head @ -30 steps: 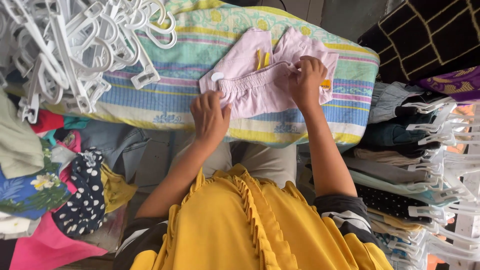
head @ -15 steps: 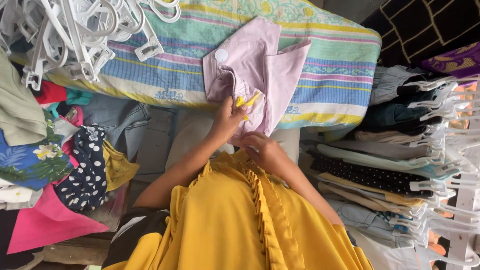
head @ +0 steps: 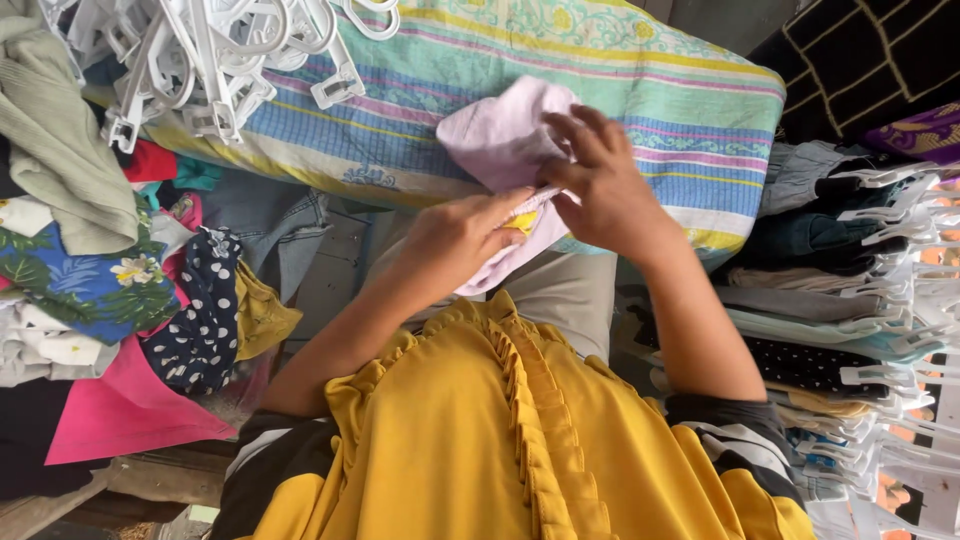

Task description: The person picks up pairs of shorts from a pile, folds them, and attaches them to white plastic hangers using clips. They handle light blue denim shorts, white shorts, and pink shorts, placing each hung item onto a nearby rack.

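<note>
A small pale pink garment with a bit of yellow trim lies folded against the edge of a striped pastel cushion. My left hand pinches its lower edge from below. My right hand grips the same edge from the right, its fingers spread over the cloth. Both hands meet at the garment's middle, in front of my yellow ruffled top. Most of the garment is hidden behind my hands.
A heap of white plastic hangers lies at the top left on the cushion. Loose clothes are piled on the left, among them a floral, a dotted and a pink piece. Folded garments on white hangers are stacked on the right.
The garment was spread flat on the cushion, then lifted and folded. Now it is bunched smaller, and both hands have closed together on its lower edge.
</note>
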